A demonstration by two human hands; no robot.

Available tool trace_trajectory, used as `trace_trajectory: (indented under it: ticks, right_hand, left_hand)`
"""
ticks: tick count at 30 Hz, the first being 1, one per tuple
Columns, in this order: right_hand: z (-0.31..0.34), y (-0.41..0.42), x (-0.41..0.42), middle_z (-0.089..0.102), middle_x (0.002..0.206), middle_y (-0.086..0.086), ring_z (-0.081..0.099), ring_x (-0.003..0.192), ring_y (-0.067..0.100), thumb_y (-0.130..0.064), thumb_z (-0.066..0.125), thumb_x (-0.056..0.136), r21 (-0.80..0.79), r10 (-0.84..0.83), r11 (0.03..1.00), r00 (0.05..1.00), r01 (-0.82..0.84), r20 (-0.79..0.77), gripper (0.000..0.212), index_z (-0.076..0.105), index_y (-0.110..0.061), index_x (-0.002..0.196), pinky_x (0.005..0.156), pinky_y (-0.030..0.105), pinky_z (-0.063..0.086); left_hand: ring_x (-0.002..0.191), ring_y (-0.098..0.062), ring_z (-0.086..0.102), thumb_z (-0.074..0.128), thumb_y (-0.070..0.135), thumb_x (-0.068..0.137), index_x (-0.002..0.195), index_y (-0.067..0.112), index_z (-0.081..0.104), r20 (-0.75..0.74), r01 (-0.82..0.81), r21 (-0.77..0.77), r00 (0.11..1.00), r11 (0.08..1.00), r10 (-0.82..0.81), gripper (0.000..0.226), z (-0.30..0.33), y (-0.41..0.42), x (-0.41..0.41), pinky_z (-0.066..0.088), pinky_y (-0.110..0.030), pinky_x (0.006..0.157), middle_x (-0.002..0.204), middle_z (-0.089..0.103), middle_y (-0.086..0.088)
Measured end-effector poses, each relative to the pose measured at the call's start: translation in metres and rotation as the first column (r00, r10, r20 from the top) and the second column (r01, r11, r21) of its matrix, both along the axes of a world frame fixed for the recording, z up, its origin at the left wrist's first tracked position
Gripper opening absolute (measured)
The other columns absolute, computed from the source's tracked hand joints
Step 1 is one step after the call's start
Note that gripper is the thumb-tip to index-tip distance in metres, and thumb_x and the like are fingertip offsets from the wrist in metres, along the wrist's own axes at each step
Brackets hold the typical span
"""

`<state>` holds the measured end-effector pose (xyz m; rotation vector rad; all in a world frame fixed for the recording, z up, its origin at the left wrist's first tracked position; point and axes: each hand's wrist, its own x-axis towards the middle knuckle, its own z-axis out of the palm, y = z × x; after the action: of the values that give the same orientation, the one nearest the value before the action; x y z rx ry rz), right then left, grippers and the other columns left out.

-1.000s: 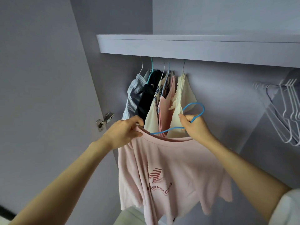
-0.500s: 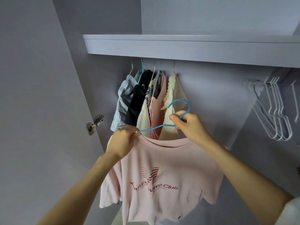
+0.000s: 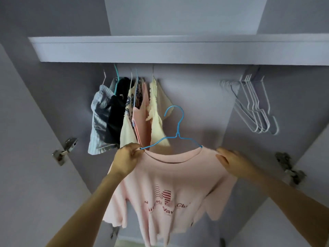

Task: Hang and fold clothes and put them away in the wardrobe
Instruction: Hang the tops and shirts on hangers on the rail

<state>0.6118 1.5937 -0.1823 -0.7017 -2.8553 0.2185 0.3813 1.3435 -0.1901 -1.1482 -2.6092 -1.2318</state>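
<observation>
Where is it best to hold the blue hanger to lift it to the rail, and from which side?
Grip the blue hanger at the straight neck under its hook, coming from the right: the hook opens left, and the pink T-shirt covers its right shoulder.

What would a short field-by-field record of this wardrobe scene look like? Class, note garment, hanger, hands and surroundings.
garment: pale pink printed T-shirt, partly on hanger
hanger: thin blue wire hanger, hook free, not on a rail
left hand: pinches collar and hanger end
right hand: rests on shirt's shoulder
hung already: row of hung clothes, upper left
spare: white empty hangers, upper right
above: grey wardrobe shelf
</observation>
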Motion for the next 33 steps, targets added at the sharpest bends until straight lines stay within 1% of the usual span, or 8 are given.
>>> trace_trajectory:
  ticks: [3,5,9,13,17,23,27,33]
  right_hand:
    - [0.007,-0.004,0.02,0.06,0.122,0.01,0.054,0.113,0.03,-0.03,0.029,0.101,0.042,-0.099,0.995,0.981,0.094,0.165,0.033,0.044,-0.015,0.127,0.089,0.033,0.036]
    - [0.011,-0.001,0.034,0.054,0.127,0.011,0.049,0.118,0.029,-0.029,0.026,0.102,-0.052,-0.13,0.988,0.972,0.143,0.196,0.034,0.041,-0.013,0.128,0.092,0.032,0.033]
    - [0.026,0.004,0.068,0.054,0.128,0.012,0.049,0.118,0.029,-0.029,0.027,0.102,-0.001,-0.233,0.97,0.936,0.242,0.264,0.033,0.043,-0.012,0.125,0.09,0.034,0.035]
    - [0.028,-0.004,0.077,0.054,0.128,0.012,0.05,0.118,0.029,-0.027,0.028,0.101,0.086,-0.38,0.925,0.88,0.371,0.287,0.031,0.044,-0.012,0.122,0.09,0.035,0.039]
    - [0.027,-0.014,0.065,0.06,0.116,0.017,0.057,0.108,0.036,-0.021,0.033,0.098,0.108,-0.482,0.876,0.854,0.47,0.197,0.025,0.044,-0.009,0.116,0.087,0.04,0.046]
    - [0.043,-0.028,0.021,0.062,0.109,0.023,0.058,0.102,0.042,-0.018,0.033,0.098,-0.018,-0.512,0.859,0.858,0.512,-0.038,0.025,0.045,-0.003,0.114,0.079,0.04,0.044]
    - [0.046,-0.036,-0.02,0.063,0.108,0.019,0.059,0.099,0.038,-0.023,0.032,0.098,0.019,-0.418,0.907,0.906,0.42,-0.07,0.027,0.045,-0.004,0.113,0.076,0.037,0.041]
    - [0.038,-0.031,-0.085,0.064,0.095,0.024,0.059,0.088,0.04,-0.017,0.035,0.097,-0.071,-0.428,0.9,0.84,0.43,-0.332,0.026,0.049,0.003,0.106,0.063,0.033,0.031]
  left_hand:
    - [0.08,-0.034,0.059,0.052,0.028,0.08,0.095,0.008,0.069,0.066,0.03,-0.104,0.998,0.994,-0.024,0.03,-0.008,0.023,0.005,0.04,-0.029,0.067,0.075,0.061,-0.007]
    - [0.089,-0.031,0.061,0.05,0.028,0.079,0.098,0.013,0.071,0.064,0.068,-0.165,0.996,0.984,-0.058,0.032,-0.01,0.039,0.007,0.047,-0.035,0.079,0.091,0.068,-0.005]
    - [0.091,-0.036,0.063,0.055,0.005,0.085,0.095,0.012,0.072,-0.108,0.095,-0.137,0.988,0.986,-0.11,0.021,-0.001,0.075,0.007,0.051,-0.041,0.081,0.103,0.066,-0.014]
    - [0.11,-0.039,0.049,0.051,0.013,0.089,0.112,0.005,0.063,-0.275,0.005,-0.263,0.958,0.965,-0.08,0.028,0.03,0.109,0.002,0.041,-0.042,0.091,0.12,0.048,-0.021]
    - [0.127,-0.037,0.026,0.056,0.017,0.087,0.133,0.015,0.049,-0.361,-0.087,-0.3,0.932,0.95,-0.029,0.046,0.044,0.123,-0.012,0.029,-0.045,0.103,0.139,0.03,-0.017]
    - [0.125,-0.041,0.035,0.046,0.022,0.095,0.139,0.012,0.04,-0.237,-0.082,-0.331,0.972,0.94,0.001,0.045,0.058,0.124,-0.041,0.031,-0.044,0.102,0.141,0.033,-0.022]
    - [0.108,-0.038,0.057,0.042,0.021,0.097,0.127,0.012,0.052,-0.248,-0.053,-0.288,0.968,0.956,-0.021,0.033,0.063,0.122,-0.054,0.032,-0.038,0.092,0.119,0.06,-0.021]
    - [0.09,-0.042,0.06,0.041,0.016,0.094,0.117,0.013,0.054,-0.286,-0.096,-0.101,0.956,0.99,0.063,0.026,0.046,0.12,-0.058,0.035,-0.038,0.092,0.096,0.067,-0.023]
